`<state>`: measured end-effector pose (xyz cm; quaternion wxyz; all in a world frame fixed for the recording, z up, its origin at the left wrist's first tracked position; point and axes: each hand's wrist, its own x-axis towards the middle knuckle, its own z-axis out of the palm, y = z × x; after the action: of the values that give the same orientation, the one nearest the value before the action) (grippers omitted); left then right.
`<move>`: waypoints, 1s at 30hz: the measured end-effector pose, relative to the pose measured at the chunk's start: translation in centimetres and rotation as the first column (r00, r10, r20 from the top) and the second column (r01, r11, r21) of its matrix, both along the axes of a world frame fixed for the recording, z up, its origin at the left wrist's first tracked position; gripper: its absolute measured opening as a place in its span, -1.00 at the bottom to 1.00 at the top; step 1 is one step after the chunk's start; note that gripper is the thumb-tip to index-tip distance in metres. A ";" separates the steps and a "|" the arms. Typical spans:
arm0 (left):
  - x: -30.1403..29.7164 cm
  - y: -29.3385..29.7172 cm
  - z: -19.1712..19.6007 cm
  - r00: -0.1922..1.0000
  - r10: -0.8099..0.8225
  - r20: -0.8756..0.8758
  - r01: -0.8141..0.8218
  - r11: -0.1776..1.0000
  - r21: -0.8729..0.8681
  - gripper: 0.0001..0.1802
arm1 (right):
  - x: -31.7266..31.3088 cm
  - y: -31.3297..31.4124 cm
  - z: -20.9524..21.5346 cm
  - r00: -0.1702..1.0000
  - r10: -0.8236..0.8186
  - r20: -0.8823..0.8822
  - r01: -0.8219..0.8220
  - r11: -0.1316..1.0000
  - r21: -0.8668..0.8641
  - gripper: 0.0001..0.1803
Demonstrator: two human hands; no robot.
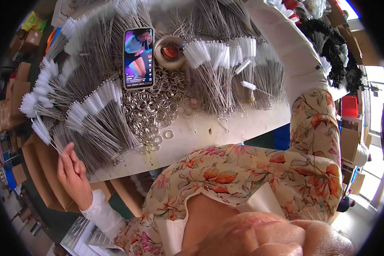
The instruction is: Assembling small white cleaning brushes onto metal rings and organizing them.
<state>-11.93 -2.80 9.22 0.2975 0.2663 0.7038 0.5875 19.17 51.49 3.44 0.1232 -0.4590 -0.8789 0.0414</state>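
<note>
My left hand (74,174) is closed on the thin wire stem of a small bottle brush at the table's left edge. The brush's white bristle head (41,131) points up and to the left, beyond my fingertips. Beside it lie bundles of similar brushes (96,117) with white heads and bare wire stems. My right arm, in a white sleeve (281,42), reaches across the right side of the table to the upper edge of the picture. My right hand is outside the picture.
A phone (139,59) playing a video stands amid a heap of metal rings (155,106). Behind the rings is a round container (170,52). More brush bundles (219,72) lie to the right, black-bristled ones (328,51) farther right. Cardboard boxes (47,179) stand below the table's left edge.
</note>
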 end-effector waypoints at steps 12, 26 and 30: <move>-0.8 -6.1 -4.9 0.967 0.145 0.208 -0.151 0.989 0.010 -0.68 | 0.4 3.2 -3.0 0.950 0.100 0.297 -0.158 0.972 0.176 -0.58; 7.4 0.1 -0.9 0.987 -0.142 -0.076 0.157 0.954 0.254 -0.75 | -2.8 -17.0 11.9 0.456 -0.148 -0.877 -0.662 0.602 -0.446 -0.76; 11.3 4.6 -1.4 0.966 -0.220 -0.139 0.258 0.874 0.412 -0.79 | -6.7 -28.2 9.7 0.407 -0.317 -0.857 -0.891 0.071 -0.449 -0.73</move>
<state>-0.63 1.79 7.78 0.2712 0.4353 0.5323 0.6735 12.45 23.24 13.15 0.1891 -0.0840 -0.5201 0.8287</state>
